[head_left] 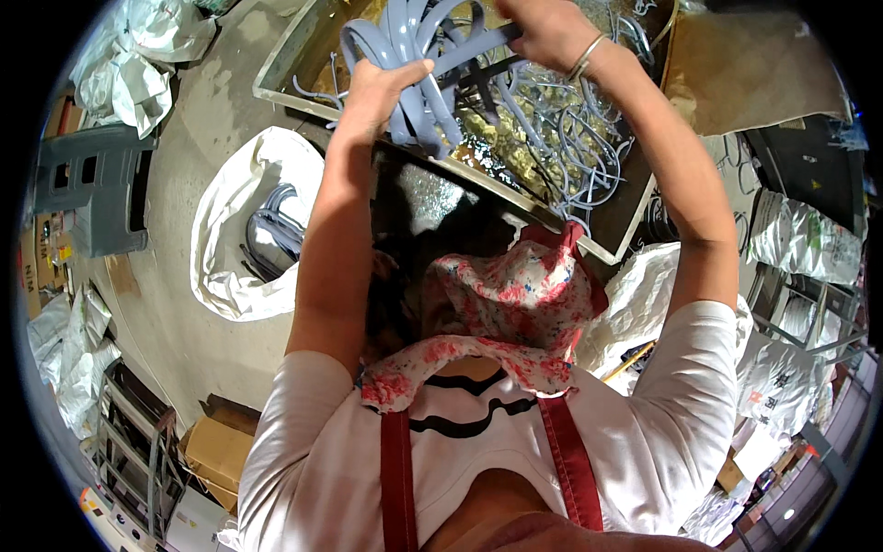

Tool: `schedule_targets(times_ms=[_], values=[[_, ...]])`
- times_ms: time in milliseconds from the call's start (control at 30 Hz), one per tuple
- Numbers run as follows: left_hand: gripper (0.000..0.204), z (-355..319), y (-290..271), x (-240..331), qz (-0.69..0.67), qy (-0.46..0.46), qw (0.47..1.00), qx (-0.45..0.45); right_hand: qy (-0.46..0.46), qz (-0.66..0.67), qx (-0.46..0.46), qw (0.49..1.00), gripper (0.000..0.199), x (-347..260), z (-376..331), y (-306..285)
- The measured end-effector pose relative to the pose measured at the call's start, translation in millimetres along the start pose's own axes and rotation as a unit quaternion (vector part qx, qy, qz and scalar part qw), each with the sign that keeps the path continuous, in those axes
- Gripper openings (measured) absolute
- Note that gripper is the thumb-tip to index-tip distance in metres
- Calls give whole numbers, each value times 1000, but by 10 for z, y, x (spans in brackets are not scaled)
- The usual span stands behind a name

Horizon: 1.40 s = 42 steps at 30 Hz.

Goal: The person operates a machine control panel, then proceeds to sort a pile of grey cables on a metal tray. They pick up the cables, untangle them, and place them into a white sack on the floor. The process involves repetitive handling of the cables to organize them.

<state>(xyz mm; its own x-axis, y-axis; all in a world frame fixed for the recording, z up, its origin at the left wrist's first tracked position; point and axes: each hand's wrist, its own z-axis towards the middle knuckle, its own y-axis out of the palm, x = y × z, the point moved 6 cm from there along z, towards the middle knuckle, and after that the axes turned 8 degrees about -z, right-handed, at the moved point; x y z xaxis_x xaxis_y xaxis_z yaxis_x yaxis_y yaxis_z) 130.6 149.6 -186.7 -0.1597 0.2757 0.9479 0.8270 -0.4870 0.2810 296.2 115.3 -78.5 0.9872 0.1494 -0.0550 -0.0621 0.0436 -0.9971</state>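
Over tray (pixel 294 104), grey strips (pixel 402 37) in L hand (pixel 377 90) run approx. near-far.

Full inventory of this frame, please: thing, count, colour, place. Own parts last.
Bundle of glossy flexible strips: one, grey-blue, at both hands
Rectangular metal-rimmed trough: one, pale rim, top centre
Thin curly strips: many, grey, in trough
Open woven sack: one, white, on floor left
Looped strips: several, grey, inside sack
Moulded plastic stool-like piece: one, dark grey, far left
Plastic bags: several, whitish, both sides
Cardboard sheet: one, brown, upper right
Cardboard box: one, brown, lower left
Floral apron: one, white-red, on person
Left hand: one, bare, gripping bundle
Right hand: one, bare, holding strip, top edge
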Motion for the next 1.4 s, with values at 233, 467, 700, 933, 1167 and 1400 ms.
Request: schedule_targets(times_ms=[233,467,700,933,1167,1400], values=[[22,-47,187,45,-51,18,995,-83,-76,-24,115,990,32,-392,120,37],[18,103,-355,-25,-357,-68,932,1,-117,218,-22,969,101,-270,-246,545],[19,203,-368,-113,-434,-42,900,-8,-115,250,-121,954,76,-896,-213,1076],[21,238,-611,-224,-435,31,889,138,9,299,-178,938,39,-793,-324,1011],[30,164,-622,-180,-367,129,886,253,-28,144,-146,978,26,-767,-364,671],[28,0,-491,260,-105,233,951,175,38,122,-205,970,49,-145,-432,605]])
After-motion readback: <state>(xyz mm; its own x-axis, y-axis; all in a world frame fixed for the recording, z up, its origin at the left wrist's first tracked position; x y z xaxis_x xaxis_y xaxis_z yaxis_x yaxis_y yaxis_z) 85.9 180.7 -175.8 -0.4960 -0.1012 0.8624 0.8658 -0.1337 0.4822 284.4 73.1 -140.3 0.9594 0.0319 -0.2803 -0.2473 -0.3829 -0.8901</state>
